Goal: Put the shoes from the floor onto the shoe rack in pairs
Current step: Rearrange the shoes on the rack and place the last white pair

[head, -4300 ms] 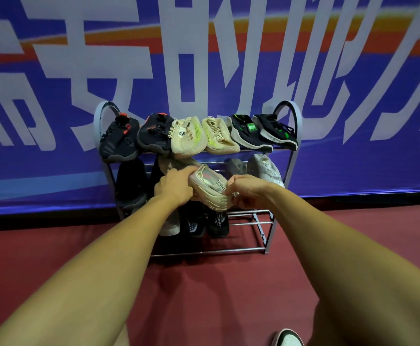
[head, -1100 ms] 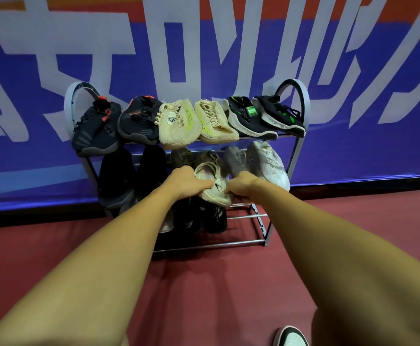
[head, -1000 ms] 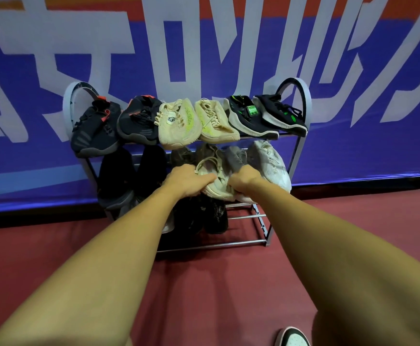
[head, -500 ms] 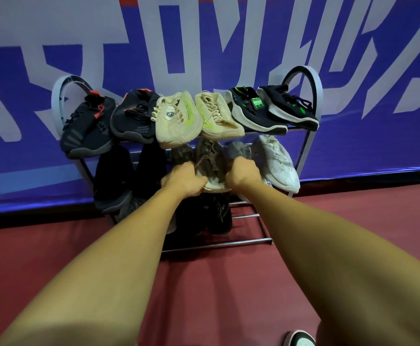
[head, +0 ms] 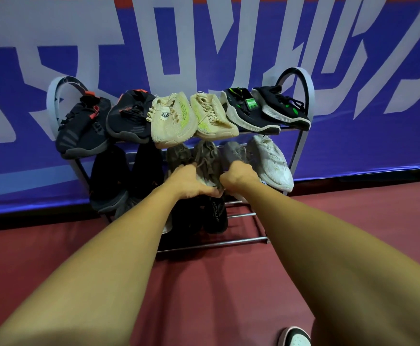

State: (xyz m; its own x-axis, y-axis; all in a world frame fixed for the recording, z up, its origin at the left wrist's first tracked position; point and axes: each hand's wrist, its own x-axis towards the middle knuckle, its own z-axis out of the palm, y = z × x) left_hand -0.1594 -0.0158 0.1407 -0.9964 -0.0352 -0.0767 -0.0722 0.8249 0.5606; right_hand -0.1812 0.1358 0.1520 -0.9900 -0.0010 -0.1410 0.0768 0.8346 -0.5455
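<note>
**A:** How would you finish this placement cleanly?

**B:** Start nearest. A black-and-white shoe (head: 294, 337) shows at the bottom edge on the red floor (head: 204, 283). I can't tell whether it is being worn or waiting its turn. Past it, both arms reach to the middle shelf of the shoe rack (head: 295, 70). I'd slide the tan shoe (head: 207, 161) straight back until its sole rests on the bars. Keep it snug against its partner (head: 179, 154) on the left, so the two read as a pair. Don't nudge the grey shoe (head: 233, 152) on the right.

**A:** And the hands?

**B:** The left hand (head: 191, 179) has its fingers curled round the near end of the tan shoe and grips it. The right hand (head: 238, 174) is bunched at the shoe's right edge. I can't tell whether it pinches the shoe or only rests beside it.

**A:** Where does the shoe sit?

**B:** At the centre of the middle shelf, tilted with its near end low. It lies between its partner and the grey shoe. Above it the cream pair (head: 174, 121) sits on the top shelf, and a blue banner (head: 353, 33) stands behind everything.
</note>
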